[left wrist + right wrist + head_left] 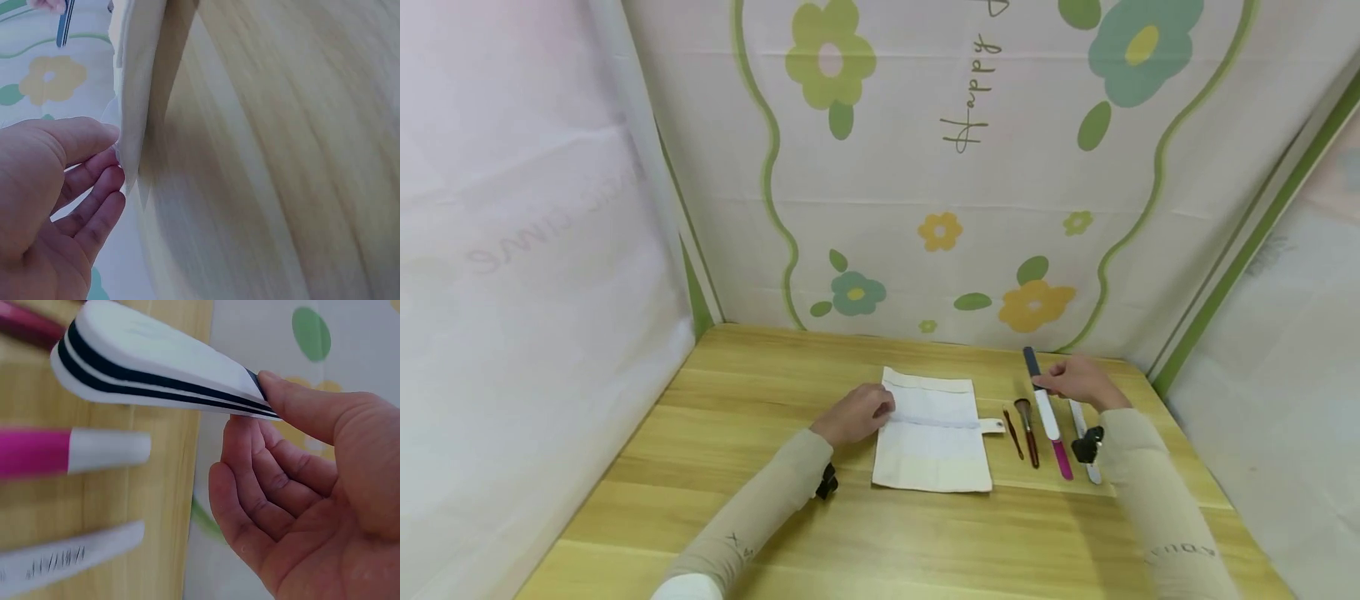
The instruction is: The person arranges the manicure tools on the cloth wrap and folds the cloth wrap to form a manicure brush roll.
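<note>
A flat nail buffer (1047, 415), dark at one end and white along the rest, is raised above the table in my right hand (1079, 381). In the right wrist view, thumb and fingers pinch the buffer (156, 350) at its dark end, and black-and-white layers show along its edge. A white cloth pouch (934, 458) lies flat with a snap tab (992, 426) on its right side. My left hand (855, 413) pinches the pouch's left edge; in the left wrist view the cloth (134, 94) stands between thumb and fingers.
Right of the pouch lie a thin brown tool (1013, 434), a brush (1027, 429), a pink-handled tool (1063, 461) and a white strip with dark markings (75, 556). Printed cloth walls (865, 167) enclose the wooden table (760, 383) at the back and sides.
</note>
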{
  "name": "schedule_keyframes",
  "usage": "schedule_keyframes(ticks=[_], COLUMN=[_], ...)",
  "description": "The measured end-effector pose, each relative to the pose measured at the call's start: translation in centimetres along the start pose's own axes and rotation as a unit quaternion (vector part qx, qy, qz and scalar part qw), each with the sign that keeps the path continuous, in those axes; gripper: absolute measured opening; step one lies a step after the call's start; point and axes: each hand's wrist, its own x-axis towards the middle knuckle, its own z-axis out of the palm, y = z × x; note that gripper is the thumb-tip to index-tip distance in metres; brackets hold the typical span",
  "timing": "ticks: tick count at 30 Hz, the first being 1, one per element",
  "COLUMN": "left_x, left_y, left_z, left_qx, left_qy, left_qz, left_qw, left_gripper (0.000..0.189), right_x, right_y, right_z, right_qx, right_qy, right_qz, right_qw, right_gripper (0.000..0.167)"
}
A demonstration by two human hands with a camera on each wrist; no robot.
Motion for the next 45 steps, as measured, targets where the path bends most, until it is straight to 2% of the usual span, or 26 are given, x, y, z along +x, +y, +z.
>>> schedule_keyframes(ticks=[7, 14, 21, 31, 37, 45], left_x=[-0.1, -0.1, 0.3, 1.5, 1.6, 1.5], left_y=[-0.2, 0.1, 0.6, 1.3, 1.5, 1.3], left_z=[-0.1, -0.3, -0.3, 0.4, 0.1, 0.0], left_qx=[-0.021, -0.033, -0.045, -0.042, -0.054, -0.055], left_qy=[0.023, 0.019, 0.017, 0.003, 0.003, 0.003], left_qz=[0.0, -0.017, -0.027, -0.029, -0.045, -0.042], left_qw=[0.9995, 0.9991, 0.9985, 0.9987, 0.9975, 0.9976], left_gripper=[0.005, 0.006, 0.007, 0.007, 0.009, 0.008], right_x=[3.2, 5.8, 8.1, 9.3, 10.2, 10.2], right_y=[-6.0, -12.0, -16.2, -17.6, -16.8, -15.2], right_z=[2.5, 5.8, 9.0, 11.4, 12.8, 14.8], right_qx=[0.019, 0.023, 0.053, 0.093, 0.137, 0.182], right_qy=[-0.005, 0.003, 0.021, 0.061, 0.11, 0.109], right_qz=[-0.023, -0.066, -0.077, -0.055, -0.051, -0.023], right_qw=[0.9995, 0.9976, 0.9953, 0.9923, 0.9832, 0.977], right_gripper=[0.034, 0.028, 0.025, 0.024, 0.025, 0.031])
